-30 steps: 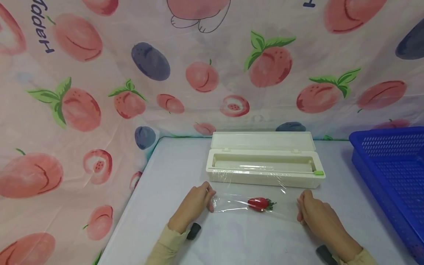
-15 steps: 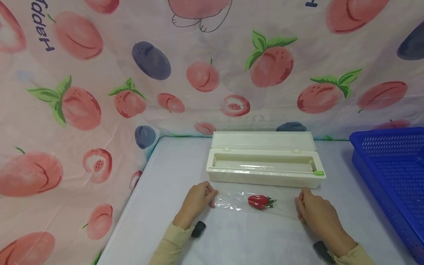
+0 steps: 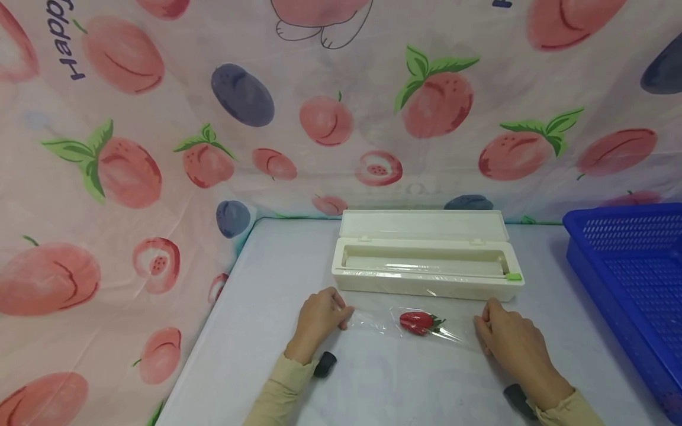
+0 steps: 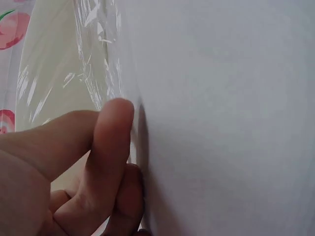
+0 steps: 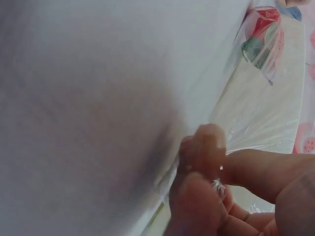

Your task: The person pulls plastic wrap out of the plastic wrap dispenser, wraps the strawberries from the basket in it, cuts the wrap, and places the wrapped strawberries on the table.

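A red strawberry with a green leafy top lies in a strip of clear cling film in front of the white dispenser box. At the strip's left end, my left hand pinches the film between thumb and fingers. My right hand pinches the opposite end, past the leaves. The left wrist view shows glossy, creased film running from the fingertips. In the right wrist view, the wrapped strawberry sits beyond the fingers, with bunched film at the fingertips.
The dispenser's lid stands raised at the back, and a green slider sits at its right front. A blue plastic basket is on the right. Fruit-printed cloth hangs behind and to the left of the white table.
The film, earlier stretching toward the dispenser, now looks narrower and gathered around the strawberry. My left hand has shifted slightly right and away from me; my right hand moved slightly left.
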Available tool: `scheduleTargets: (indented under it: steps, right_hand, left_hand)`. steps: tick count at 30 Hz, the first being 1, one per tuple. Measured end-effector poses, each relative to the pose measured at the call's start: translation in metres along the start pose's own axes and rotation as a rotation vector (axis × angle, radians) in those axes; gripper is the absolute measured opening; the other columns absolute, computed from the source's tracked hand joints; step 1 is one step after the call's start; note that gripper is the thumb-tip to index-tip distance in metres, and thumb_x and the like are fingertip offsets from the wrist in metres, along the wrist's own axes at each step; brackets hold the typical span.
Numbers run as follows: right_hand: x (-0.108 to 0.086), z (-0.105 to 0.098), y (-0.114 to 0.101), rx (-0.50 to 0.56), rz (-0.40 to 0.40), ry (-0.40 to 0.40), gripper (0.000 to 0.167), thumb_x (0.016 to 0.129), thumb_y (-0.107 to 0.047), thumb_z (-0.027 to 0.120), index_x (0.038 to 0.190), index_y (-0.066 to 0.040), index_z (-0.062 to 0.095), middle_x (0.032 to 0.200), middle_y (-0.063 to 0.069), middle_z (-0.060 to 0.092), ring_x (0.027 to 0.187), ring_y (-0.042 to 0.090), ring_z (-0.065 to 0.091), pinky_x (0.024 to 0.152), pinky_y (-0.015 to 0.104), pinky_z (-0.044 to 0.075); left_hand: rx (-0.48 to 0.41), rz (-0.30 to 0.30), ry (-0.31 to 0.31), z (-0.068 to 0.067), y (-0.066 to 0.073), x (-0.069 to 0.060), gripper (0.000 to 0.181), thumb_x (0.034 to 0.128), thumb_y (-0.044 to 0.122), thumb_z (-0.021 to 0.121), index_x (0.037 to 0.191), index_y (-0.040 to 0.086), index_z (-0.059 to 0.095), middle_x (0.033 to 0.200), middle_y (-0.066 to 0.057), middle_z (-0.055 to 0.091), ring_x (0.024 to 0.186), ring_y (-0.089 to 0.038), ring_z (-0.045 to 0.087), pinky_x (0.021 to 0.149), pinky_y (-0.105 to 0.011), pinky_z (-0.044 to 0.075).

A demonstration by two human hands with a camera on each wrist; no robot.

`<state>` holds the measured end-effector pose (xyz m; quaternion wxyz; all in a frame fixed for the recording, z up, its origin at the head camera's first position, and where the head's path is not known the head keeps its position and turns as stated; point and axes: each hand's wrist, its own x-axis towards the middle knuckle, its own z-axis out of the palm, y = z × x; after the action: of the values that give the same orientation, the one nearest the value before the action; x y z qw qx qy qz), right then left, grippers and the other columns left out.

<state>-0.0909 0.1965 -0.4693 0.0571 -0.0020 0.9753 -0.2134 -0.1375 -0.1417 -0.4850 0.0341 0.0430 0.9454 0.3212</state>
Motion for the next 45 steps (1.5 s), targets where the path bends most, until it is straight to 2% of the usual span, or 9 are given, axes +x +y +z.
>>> scheduleTargets:
  steps: [6,15,18,21,25,28,33,40,45]
  right_hand:
    - [0.0,0.0,-0.001,-0.026,-0.004,0.023,0.019,0.096,-0.016,0.061,0.086,-0.005,0.05,0.054,-0.002,0.052,0.051,0.018,0.047,0.046,0.031,0.032]
    - [-0.001,-0.001,-0.002,-0.023,0.007,0.052,0.015,0.093,-0.015,0.062,0.083,-0.006,0.053,0.057,-0.001,0.048,0.052,0.019,0.045,0.045,0.031,0.031]
    - [-0.002,-0.001,-0.002,-0.02,0.014,0.047,0.015,0.092,-0.015,0.062,0.083,-0.007,0.052,0.057,-0.001,0.048,0.052,0.019,0.045,0.046,0.031,0.031]
    - [-0.002,-0.001,-0.002,-0.017,0.013,0.051,0.015,0.092,-0.015,0.061,0.083,-0.008,0.052,0.057,-0.001,0.047,0.052,0.019,0.044,0.046,0.031,0.03]
    - [-0.003,0.0,-0.001,-0.016,0.002,0.073,0.014,0.092,-0.015,0.061,0.083,-0.008,0.052,0.056,-0.002,0.046,0.051,0.018,0.043,0.045,0.03,0.029]
    - [-0.003,0.0,-0.002,-0.015,0.002,0.084,0.014,0.091,-0.015,0.062,0.083,-0.009,0.052,0.055,-0.002,0.045,0.05,0.018,0.043,0.046,0.03,0.028]
    - [-0.004,0.001,-0.001,-0.005,0.01,0.072,0.015,0.092,-0.017,0.063,0.083,-0.009,0.053,0.054,-0.002,0.046,0.05,0.018,0.043,0.046,0.03,0.029]
    - [-0.004,-0.001,0.008,0.046,-0.003,0.048,0.017,0.093,-0.021,0.064,0.085,-0.009,0.055,0.056,-0.005,0.051,0.051,0.016,0.045,0.046,0.03,0.031]
    - [-0.002,-0.004,0.015,0.1,-0.004,0.029,0.018,0.095,-0.022,0.063,0.084,-0.009,0.057,0.057,-0.008,0.058,0.053,0.014,0.049,0.048,0.03,0.034]
  left_hand:
    - [0.038,0.012,0.022,0.001,0.001,0.0,0.024,0.0843,0.021,0.078,0.075,0.012,0.057,0.048,0.009,0.06,0.048,-0.008,0.046,0.048,-0.023,0.035]
    - [0.26,0.105,0.113,0.001,0.008,-0.012,0.033,0.08,0.014,0.079,0.065,0.018,0.05,0.052,0.009,0.045,0.049,-0.008,0.041,0.044,-0.022,0.031]
    - [0.272,0.125,0.113,-0.003,0.013,-0.019,0.034,0.0799,0.013,0.079,0.065,0.018,0.049,0.052,0.01,0.044,0.049,-0.008,0.04,0.045,-0.022,0.03]
    - [0.252,0.208,0.123,-0.007,0.02,-0.024,0.033,0.0793,0.014,0.082,0.068,0.018,0.051,0.055,0.01,0.048,0.051,-0.006,0.042,0.047,-0.021,0.032]
    - [0.233,0.364,0.083,-0.007,0.025,-0.026,0.024,0.0793,0.015,0.083,0.078,0.017,0.06,0.073,0.008,0.062,0.067,-0.007,0.055,0.057,-0.021,0.045]
    - [0.244,0.418,-0.001,-0.002,0.024,-0.024,0.017,0.0822,0.015,0.082,0.091,0.015,0.067,0.094,0.004,0.069,0.088,-0.01,0.062,0.075,-0.023,0.053]
    - [0.304,0.417,-0.091,0.004,0.019,-0.022,0.025,0.0835,0.016,0.08,0.106,0.011,0.072,0.11,0.001,0.07,0.105,-0.014,0.064,0.09,-0.028,0.054]
    - [0.348,0.47,-0.076,0.005,0.015,-0.017,0.018,0.0838,0.014,0.079,0.101,0.01,0.076,0.108,0.001,0.072,0.104,-0.015,0.065,0.09,-0.028,0.054]
    - [0.319,0.445,-0.092,0.004,0.013,-0.015,0.015,0.0834,0.012,0.079,0.098,0.012,0.078,0.109,0.003,0.073,0.106,-0.014,0.065,0.092,-0.028,0.054]
